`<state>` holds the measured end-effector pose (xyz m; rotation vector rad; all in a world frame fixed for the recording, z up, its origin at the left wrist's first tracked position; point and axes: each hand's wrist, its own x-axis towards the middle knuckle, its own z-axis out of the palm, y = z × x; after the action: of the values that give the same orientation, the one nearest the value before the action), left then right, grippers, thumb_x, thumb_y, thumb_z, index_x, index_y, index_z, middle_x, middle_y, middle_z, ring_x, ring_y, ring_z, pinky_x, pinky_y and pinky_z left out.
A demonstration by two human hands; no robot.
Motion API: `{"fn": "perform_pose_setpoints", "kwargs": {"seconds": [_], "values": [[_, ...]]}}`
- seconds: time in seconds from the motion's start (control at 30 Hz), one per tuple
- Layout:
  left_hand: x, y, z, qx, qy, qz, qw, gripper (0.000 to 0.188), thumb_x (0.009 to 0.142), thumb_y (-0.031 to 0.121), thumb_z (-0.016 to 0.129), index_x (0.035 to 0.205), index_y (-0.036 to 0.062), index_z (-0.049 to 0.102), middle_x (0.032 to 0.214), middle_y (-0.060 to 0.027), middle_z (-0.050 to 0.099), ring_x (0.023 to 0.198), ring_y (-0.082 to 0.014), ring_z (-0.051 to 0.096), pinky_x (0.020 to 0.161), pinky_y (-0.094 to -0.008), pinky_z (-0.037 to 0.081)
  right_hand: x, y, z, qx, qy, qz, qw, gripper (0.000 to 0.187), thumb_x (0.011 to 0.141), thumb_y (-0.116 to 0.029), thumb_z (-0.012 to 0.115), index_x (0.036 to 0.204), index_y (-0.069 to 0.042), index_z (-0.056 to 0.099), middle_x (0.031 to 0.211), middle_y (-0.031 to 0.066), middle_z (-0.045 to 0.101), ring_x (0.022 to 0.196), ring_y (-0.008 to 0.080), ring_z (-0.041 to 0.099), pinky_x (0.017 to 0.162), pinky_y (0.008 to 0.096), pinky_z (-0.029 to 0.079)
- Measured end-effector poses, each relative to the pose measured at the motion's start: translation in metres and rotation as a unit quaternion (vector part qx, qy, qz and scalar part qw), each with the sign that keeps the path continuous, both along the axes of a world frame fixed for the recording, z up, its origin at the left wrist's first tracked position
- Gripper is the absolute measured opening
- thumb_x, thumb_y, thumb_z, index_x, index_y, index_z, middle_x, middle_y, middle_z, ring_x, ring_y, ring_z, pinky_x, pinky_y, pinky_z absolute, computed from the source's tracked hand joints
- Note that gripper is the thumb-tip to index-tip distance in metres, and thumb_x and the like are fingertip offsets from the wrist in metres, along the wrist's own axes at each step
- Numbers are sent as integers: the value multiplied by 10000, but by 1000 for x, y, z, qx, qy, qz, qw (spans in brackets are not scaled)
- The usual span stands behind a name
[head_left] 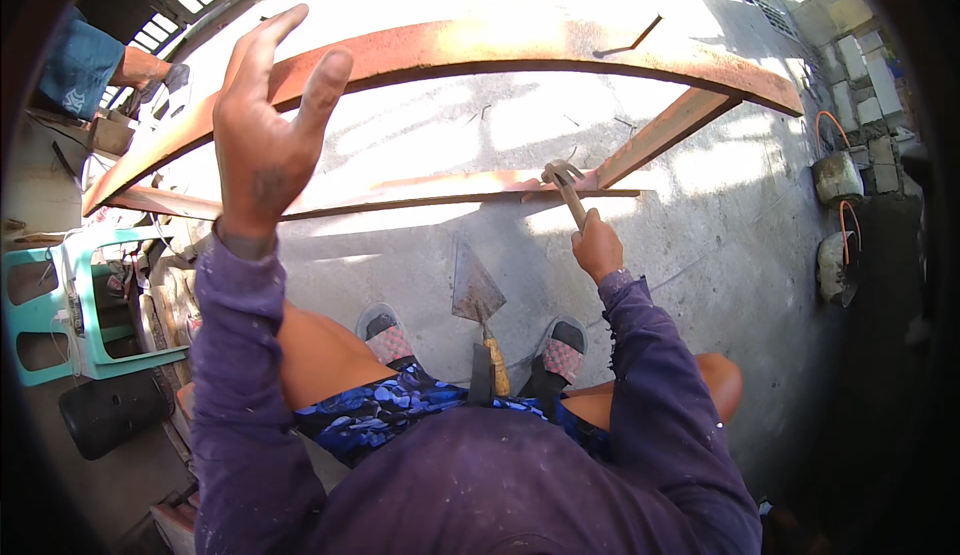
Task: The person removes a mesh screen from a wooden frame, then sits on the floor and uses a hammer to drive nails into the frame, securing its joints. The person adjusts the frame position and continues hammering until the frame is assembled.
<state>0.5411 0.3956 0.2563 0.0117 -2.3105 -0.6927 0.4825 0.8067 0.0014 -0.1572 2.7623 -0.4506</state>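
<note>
My left hand (pixel 258 150) is raised with thumb and fingers apart, in front of the left part of a long wooden board (pixel 440 50); whether it touches the wood I cannot tell. My right hand (pixel 598 245) grips a claw hammer (pixel 568 193) by its handle. The hammer's head is over the right end of a nearer wooden board (pixel 400 195). A shorter wooden piece (pixel 668 135) joins the two boards at the right. From the far board's right part a nail (pixel 647 32) sticks up at a slant. A trowel (pixel 476 290) lies between my feet.
Several loose nails (pixel 486 112) lie on the concrete floor (pixel 690 245). At left are a teal plastic chair (pixel 85 305), a black container (pixel 115 413) and another person's leg (pixel 130 67). Two buckets (pixel 836 177) with orange handles and grey blocks (pixel 858 75) stand at right.
</note>
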Motion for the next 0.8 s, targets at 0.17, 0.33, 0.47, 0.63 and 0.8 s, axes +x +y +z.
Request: {"fn": "perform_pose_setpoints", "kwargs": {"seconds": [0.17, 0.33, 0.47, 0.63, 0.8], "values": [[19, 115, -41, 533, 73, 64, 841, 974, 940, 795, 367, 1404, -59, 430, 1252, -231, 577, 1148, -318, 584, 1026, -447, 439, 0, 1, -3, -14, -6, -10, 1000, 339, 864, -188, 701, 1084, -17, 509, 948, 288, 700, 913, 483, 686, 800, 566, 541], [-89, 96, -38, 742, 377, -166, 529, 703, 936, 718, 444, 1127, 46, 528, 920, -97, 576, 785, -183, 566, 768, -394, 494, -4, 5, 5, -51, 8, -29, 998, 344, 853, -201, 707, 1076, 10, 553, 944, 302, 693, 926, 501, 670, 812, 556, 531], [-92, 83, -6, 758, 384, -114, 515, 444, 951, 593, 501, 869, 157, 469, 645, 31, 433, 550, -140, 444, 601, -348, 414, -6, -2, 42, -174, 121, -76, 974, 312, 832, -195, 675, 1039, 17, 577, 890, 300, 690, 905, 495, 675, 774, 543, 529], [-68, 73, 47, 756, 423, -223, 447, 272, 967, 414, 579, 814, 202, 506, 630, 62, 460, 544, -96, 492, 602, -299, 458, 4, -5, 108, -278, 150, -93, 944, 244, 813, -117, 662, 991, 24, 573, 806, 272, 665, 775, 459, 681, 692, 475, 527], [-70, 66, 91, 753, 446, -199, 441, 208, 938, 283, 561, 818, 177, 429, 657, 51, 386, 571, -97, 444, 651, -306, 460, 23, -10, 132, -261, 125, -121, 950, 226, 804, -113, 664, 947, 39, 576, 778, 255, 663, 750, 410, 694, 682, 463, 525]]}}
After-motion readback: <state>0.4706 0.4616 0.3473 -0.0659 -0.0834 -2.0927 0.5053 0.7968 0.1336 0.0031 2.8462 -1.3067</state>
